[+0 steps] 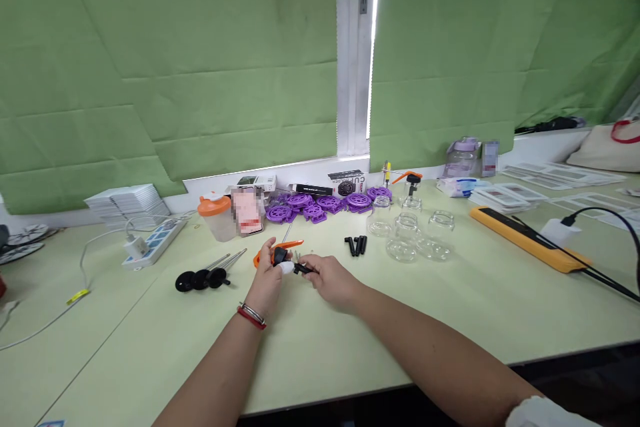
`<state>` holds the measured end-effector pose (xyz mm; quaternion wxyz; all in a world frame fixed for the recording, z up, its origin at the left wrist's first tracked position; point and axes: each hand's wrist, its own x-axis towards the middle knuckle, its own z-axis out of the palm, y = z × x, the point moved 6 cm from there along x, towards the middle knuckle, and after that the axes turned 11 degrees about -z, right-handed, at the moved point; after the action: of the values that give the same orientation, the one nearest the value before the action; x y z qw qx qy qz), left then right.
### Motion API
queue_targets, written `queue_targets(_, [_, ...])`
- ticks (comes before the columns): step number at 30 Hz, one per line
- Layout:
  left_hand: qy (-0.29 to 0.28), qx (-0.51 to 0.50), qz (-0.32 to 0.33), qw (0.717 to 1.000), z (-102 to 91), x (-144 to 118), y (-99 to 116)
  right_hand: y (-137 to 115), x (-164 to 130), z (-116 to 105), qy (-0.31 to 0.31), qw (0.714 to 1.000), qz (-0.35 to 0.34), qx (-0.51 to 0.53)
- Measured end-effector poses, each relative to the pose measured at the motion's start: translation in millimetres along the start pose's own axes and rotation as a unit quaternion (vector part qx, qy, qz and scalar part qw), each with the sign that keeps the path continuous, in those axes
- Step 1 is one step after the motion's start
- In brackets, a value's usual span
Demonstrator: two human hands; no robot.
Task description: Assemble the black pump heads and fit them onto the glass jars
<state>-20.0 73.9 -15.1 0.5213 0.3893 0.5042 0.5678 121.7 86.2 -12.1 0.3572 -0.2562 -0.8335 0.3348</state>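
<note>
My left hand [266, 280] is closed around a black pump-like head with an orange lever [290, 245]. Something white [286, 267] shows at its thumb tip; I cannot tell what it is. Close beside it, my right hand [331, 279] pinches a small black elbow piece [303, 269] against the head; whether the two are joined is unclear. Black discs with metal rods [203, 279] lie to the left of my hands. Several black elbow pieces [356, 245] rest on the right, near clear jars [401, 247].
Purple wheel-shaped parts [314, 208] are heaped along the back. An orange-lidded cup [217, 217] and phone [247, 210] stand left of them. A similar orange-levered head [412, 180] sits by the jars. Power strips lie left [155, 247] and right [527, 240], with trailing cables.
</note>
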Motion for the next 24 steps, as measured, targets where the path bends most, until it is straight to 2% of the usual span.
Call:
queue_targets(4, [0.046, 0.033, 0.100, 0.993, 2.4, -7.7, 14.8, -3.7, 0.0, 11.7, 0.004, 0.990, 0.020, 0.139])
queue_targets(8, [0.032, 0.054, 0.181, 0.982, 12.1, -18.6, 26.3, -6.4, 1.1, 15.2, 0.025, 0.953, 0.060, 0.296])
queue_targets(12, [0.030, 0.108, 0.238, 0.965, 12.7, -24.9, 34.1, -16.0, 2.0, 15.4, 0.032, 0.913, 0.061, 0.402])
queue_targets(17, [0.041, 0.225, 0.289, 0.929, 17.4, -29.4, 41.8, -13.2, 2.7, 13.1, 0.063, 0.889, 0.075, 0.447])
queue_targets(24, [0.019, 0.303, 0.270, 0.914, 23.6, -25.5, 34.7, -6.2, 0.9, 10.4, 0.079, 0.886, 0.099, 0.447])
